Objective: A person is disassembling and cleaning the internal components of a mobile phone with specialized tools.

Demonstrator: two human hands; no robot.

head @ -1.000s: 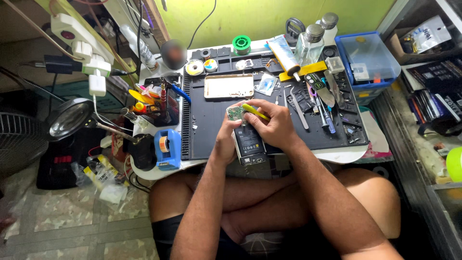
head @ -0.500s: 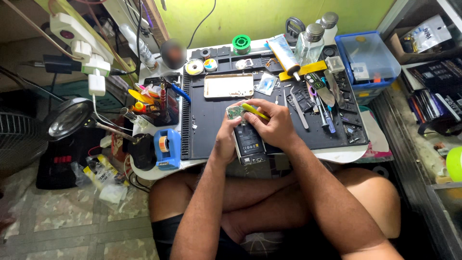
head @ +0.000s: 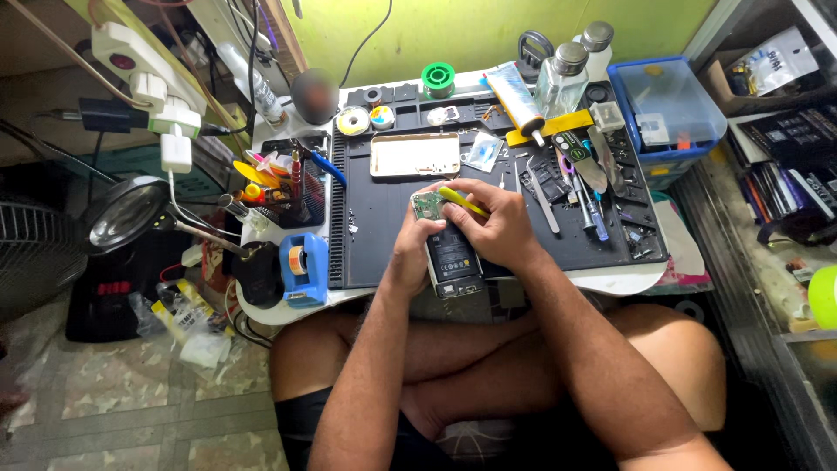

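Observation:
An opened phone lies on the black work mat, its battery and green circuit board exposed. My left hand grips the phone's left edge. My right hand is closed around a yellow-handled tool whose tip rests at the top of the phone by the board. A pale phone back cover lies on the mat just beyond my hands. I sit cross-legged in front of the low white table.
Tweezers, screwdrivers and small parts lie right of my hands. A blue tape dispenser and magnifier lamp stand at left. Bottles, a glue tube, a green spool and a blue bin line the back.

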